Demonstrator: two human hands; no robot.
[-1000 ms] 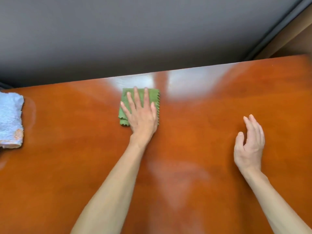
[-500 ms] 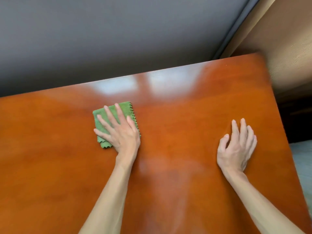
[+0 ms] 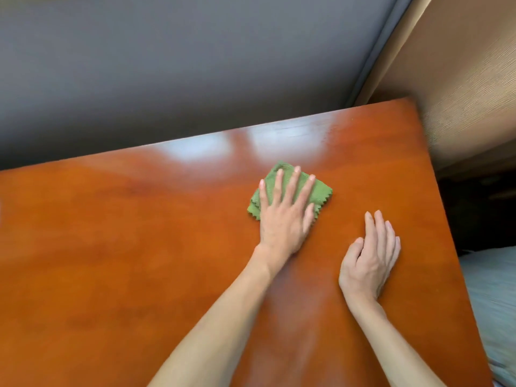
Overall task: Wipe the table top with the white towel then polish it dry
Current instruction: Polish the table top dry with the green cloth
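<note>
Pressing green cloth, left hand flat

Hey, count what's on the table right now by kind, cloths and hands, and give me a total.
Cloths: 1, the green cloth under the left hand.
Hands: 2, the left hand pressing flat on the cloth, the right hand resting on the bare table.
White towels: 0 in view.
Total: 3.
</note>
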